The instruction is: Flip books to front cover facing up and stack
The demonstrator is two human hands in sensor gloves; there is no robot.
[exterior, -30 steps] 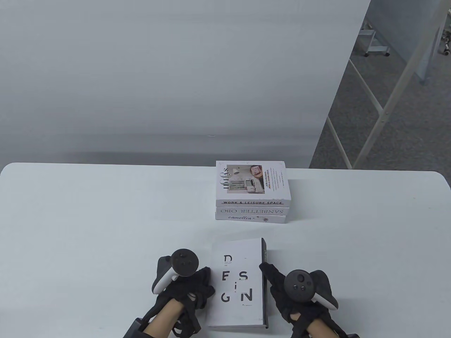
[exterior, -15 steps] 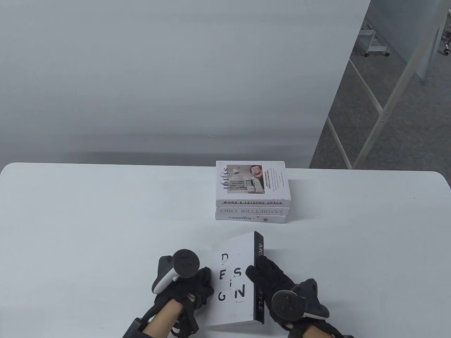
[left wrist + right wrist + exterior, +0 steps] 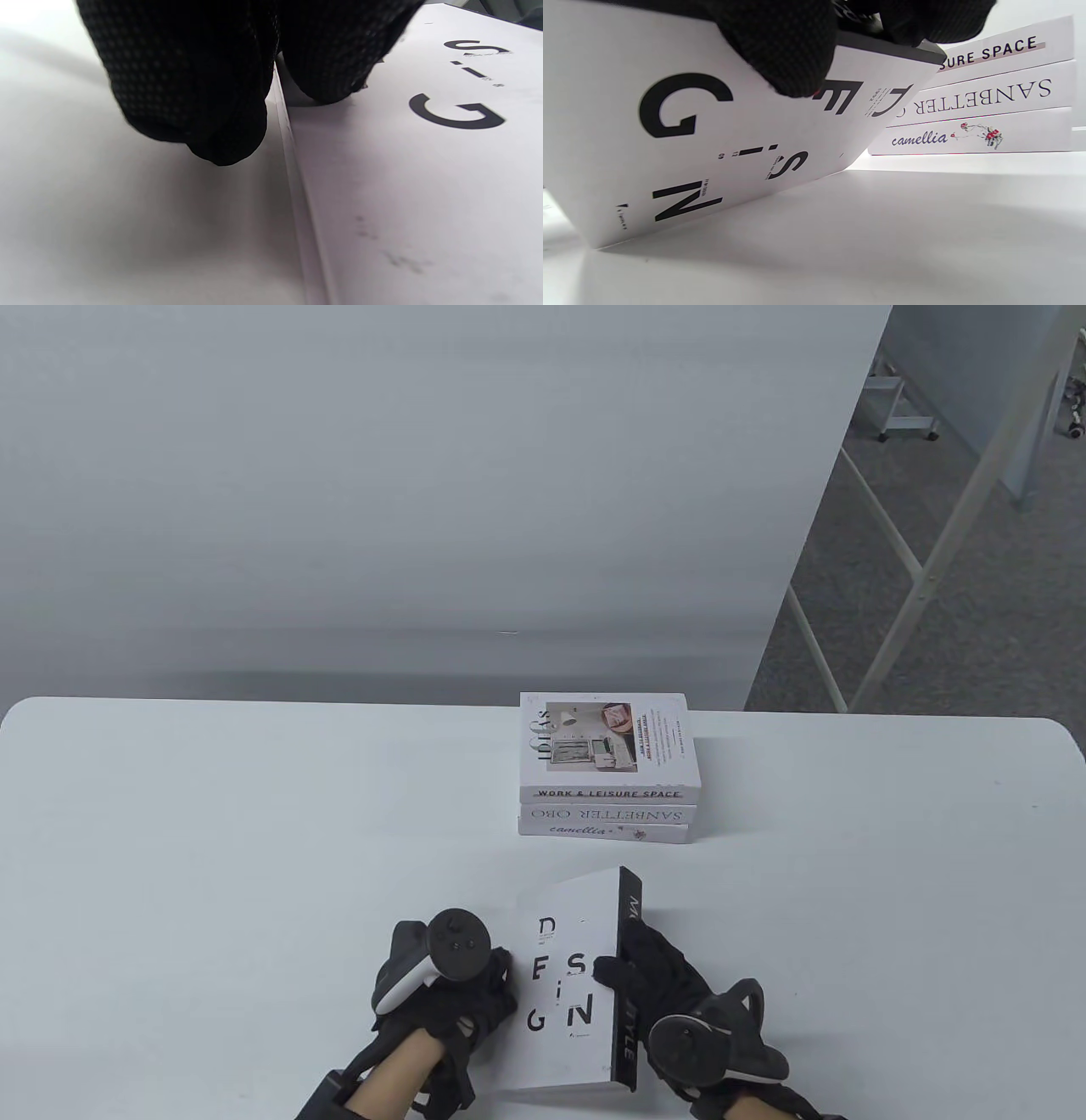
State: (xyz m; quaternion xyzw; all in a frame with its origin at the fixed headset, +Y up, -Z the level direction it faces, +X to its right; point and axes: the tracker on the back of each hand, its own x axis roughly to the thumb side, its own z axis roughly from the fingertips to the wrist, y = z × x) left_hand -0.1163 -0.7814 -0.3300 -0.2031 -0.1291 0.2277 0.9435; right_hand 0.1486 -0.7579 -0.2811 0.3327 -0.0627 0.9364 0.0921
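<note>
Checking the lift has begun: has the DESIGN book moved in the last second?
Yes. The DESIGN book has tipped: its spine side, gripped by the right hand, rose off the table; the stack stayed put.

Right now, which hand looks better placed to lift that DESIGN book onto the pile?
Right hand: it grips the DESIGN book at its raised black spine. The left hand only touches the low edge.

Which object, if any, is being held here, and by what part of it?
The DESIGN book: the right hand grips its raised black spine edge, fingers on both covers, while the left hand rests against the opposite long edge.
</note>
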